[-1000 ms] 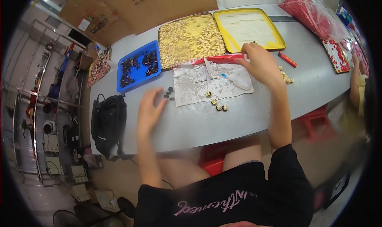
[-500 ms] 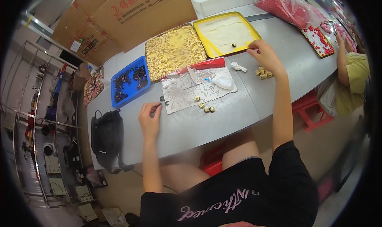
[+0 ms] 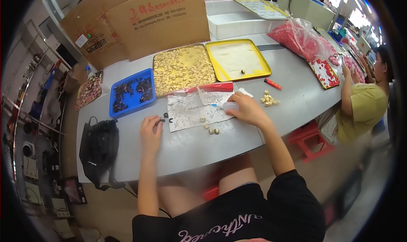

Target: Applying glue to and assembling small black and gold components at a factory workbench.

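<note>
A black bag [image 3: 98,151] lies at the left end of the grey table [image 3: 186,153], with a blue tray [image 3: 132,92] of dark small parts further back. Just right of the bag, the left hand [image 3: 150,134] rests on the table, its fingertips pinched together on a small black part [image 3: 161,121] at the left edge of a clear plastic sheet [image 3: 197,111]; two more black bits lie just beside it. On the sheet's near edge sit a few small brass-coloured pieces [image 3: 212,130]. Behind the sheet stands a tray of gold-coloured pieces [image 3: 183,69], and right of that a nearly bare yellow tray [image 3: 237,59]. The right hand [image 3: 246,110] lies on the sheet's right edge, fingers closed around a small white bottle [image 3: 227,107] that points left. Near it to the right lie a little heap of brass pieces [image 3: 269,100] and a red marker [image 3: 273,84]. At the far right, another person in a yellow shirt [image 3: 364,108] sits by a tray of red parts [image 3: 324,72].
</note>
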A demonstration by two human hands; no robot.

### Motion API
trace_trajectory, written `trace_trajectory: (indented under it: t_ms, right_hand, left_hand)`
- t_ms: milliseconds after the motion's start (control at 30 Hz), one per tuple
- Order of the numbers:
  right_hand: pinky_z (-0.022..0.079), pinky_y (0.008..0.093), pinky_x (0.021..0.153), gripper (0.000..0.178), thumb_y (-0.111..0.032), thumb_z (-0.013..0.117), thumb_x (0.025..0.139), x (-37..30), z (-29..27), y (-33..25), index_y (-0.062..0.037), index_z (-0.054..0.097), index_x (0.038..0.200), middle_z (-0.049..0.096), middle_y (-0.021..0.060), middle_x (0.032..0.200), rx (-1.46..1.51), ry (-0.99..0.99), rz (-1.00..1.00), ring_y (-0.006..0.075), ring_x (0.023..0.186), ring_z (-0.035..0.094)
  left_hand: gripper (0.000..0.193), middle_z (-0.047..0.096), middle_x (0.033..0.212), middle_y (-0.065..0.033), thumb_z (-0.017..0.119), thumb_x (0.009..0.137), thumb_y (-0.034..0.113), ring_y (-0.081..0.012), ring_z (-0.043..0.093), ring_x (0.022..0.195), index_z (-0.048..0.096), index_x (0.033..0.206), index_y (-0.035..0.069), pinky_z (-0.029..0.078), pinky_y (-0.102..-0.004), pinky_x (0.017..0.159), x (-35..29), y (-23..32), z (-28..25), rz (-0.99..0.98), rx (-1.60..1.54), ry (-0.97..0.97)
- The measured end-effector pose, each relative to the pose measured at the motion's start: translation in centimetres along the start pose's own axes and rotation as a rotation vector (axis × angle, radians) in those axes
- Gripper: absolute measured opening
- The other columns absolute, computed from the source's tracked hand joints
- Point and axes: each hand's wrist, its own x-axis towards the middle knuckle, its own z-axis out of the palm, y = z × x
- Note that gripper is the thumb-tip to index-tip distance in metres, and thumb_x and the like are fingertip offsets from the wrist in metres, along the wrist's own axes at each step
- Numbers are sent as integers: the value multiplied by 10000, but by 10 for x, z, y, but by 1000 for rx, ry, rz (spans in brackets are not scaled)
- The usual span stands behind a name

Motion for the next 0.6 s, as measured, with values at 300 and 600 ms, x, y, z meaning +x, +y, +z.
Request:
trace_trajectory:
  t_ms: [300,600]
  right_hand:
    - [458,274,597,282,-151,729,773,15,-24,13,7,596,965,620,82,885,296,304,10,137,734,580]
    - [500,231,703,258,-101,682,823,69,-22,-20,19,572,1022,625,61,902,659,186,-48,114,808,602]
  left_hand:
    - [95,631,876,-97,648,779,18,-232,609,788,668,871,13,489,-307,685,-2,-9,1,65,-23,35]
    - [111,619,890,-117,686,754,35,-243,630,790,647,843,-20,511,-310,705,-5,-13,-2,10,-51,119]
